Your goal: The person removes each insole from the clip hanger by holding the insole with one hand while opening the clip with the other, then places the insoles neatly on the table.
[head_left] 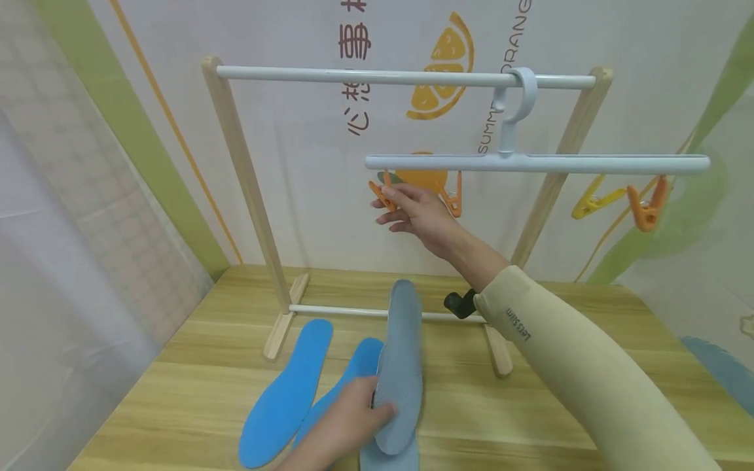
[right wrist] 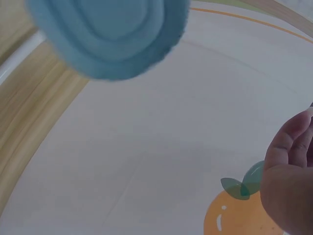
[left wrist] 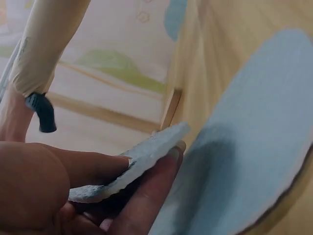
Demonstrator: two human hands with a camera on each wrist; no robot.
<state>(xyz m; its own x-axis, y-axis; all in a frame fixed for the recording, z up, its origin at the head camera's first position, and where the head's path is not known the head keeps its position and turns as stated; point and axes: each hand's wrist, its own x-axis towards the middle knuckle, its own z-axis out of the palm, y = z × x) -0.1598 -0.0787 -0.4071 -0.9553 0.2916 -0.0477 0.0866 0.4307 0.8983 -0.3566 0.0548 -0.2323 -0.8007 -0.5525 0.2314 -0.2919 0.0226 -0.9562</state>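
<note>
My left hand (head_left: 341, 422) pinches a grey insole (head_left: 403, 353) between thumb and fingers, its far end tilted up. In the left wrist view the held insole (left wrist: 151, 152) shows edge-on, above a second insole (left wrist: 264, 112) lying flat on the table. Up at the left end of a white hanger (head_left: 436, 163), my right hand (head_left: 421, 216) pinches an orange clip (head_left: 387, 196) with thumb and fingers. The right wrist view has this hand (right wrist: 291, 171) at its edge, the clip out of sight, and a rounded blue-grey insole end (right wrist: 117, 44) at top.
Two blue insoles (head_left: 288, 392) lie left of my left hand. The hanger hooks over the white rail (head_left: 353, 75) of a wooden stand (head_left: 244, 176). Another orange clip (head_left: 453, 199), a yellow clip (head_left: 592, 199) and a further orange clip (head_left: 648, 206) hang from it.
</note>
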